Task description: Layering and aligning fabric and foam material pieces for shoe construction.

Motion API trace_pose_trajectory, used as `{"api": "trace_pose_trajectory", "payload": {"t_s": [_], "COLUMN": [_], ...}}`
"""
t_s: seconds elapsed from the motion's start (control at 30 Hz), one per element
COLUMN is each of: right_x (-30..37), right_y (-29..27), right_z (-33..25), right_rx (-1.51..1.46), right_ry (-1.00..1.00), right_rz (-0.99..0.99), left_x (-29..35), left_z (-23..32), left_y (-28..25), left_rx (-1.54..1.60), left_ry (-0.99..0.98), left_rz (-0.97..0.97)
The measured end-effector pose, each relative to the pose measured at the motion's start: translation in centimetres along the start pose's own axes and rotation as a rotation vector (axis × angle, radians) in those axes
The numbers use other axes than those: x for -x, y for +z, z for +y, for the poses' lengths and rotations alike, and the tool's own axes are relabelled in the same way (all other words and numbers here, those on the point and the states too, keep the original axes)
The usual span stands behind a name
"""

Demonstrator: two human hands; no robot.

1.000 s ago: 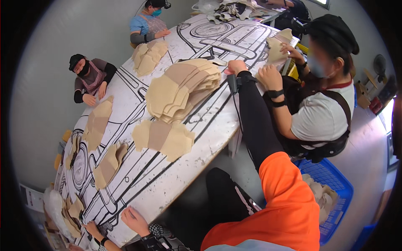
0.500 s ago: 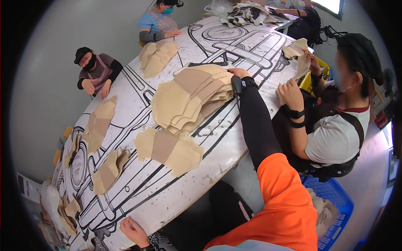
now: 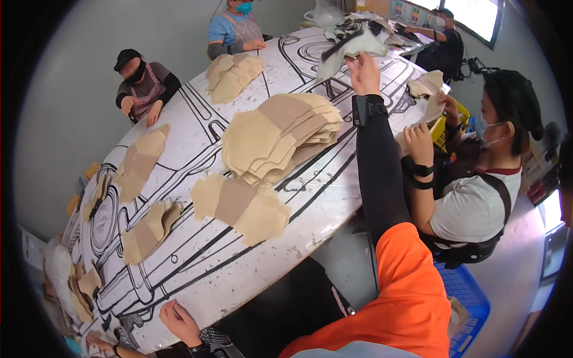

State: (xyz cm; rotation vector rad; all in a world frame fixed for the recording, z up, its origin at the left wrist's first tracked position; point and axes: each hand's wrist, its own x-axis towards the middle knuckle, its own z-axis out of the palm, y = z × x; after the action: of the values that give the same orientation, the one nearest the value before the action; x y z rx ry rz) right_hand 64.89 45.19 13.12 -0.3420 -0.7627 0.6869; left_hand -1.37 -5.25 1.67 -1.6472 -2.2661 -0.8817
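Note:
My right hand (image 3: 364,74), at the end of a black oversleeve, is raised over the far part of the table. It pinches a pale, floppy cut fabric piece (image 3: 361,45) with a dark edge. A tall stack of beige perforated fabric pieces (image 3: 256,137), each with a brown band, lies nearer me on the left. Just in front of that stack sits a smaller pile of the same pieces (image 3: 242,206). What looks like my left hand (image 3: 179,322) rests at the table's near left edge, fingers loosely bent, with nothing visible in it.
More beige piles (image 3: 143,161) lie across the line-drawn tabletop (image 3: 197,286). Close on my right a co-worker (image 3: 477,197) handles pale pieces. Two people stand at the far left side. Another hand (image 3: 98,345) shows at lower left. A blue basket (image 3: 471,298) stands at lower right.
My right hand has left the edge of the tall stack and moved up and away, now holding the pale piece. The dark-edged thing behind the stack no longer shows there. The view has shifted slightly.

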Motion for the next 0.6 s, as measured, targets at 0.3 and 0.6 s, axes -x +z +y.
{"api": "trace_pose_trajectory", "payload": {"t_s": [0.3,0.6], "right_x": [16.1,47.9], "right_y": [20.7,22.2], "right_z": [-13.1,-4.1], "right_rx": [-0.301,-0.447], "right_ry": [0.114,0.966], "right_rz": [-0.236,-0.204], "left_x": [0.5,-2.6], "left_z": [-1.9,-0.1], "left_y": [-0.4,-0.9], "left_rx": [0.027,1.793], "left_ry": [0.123,-0.608], "left_rz": [0.085,-0.163]}}
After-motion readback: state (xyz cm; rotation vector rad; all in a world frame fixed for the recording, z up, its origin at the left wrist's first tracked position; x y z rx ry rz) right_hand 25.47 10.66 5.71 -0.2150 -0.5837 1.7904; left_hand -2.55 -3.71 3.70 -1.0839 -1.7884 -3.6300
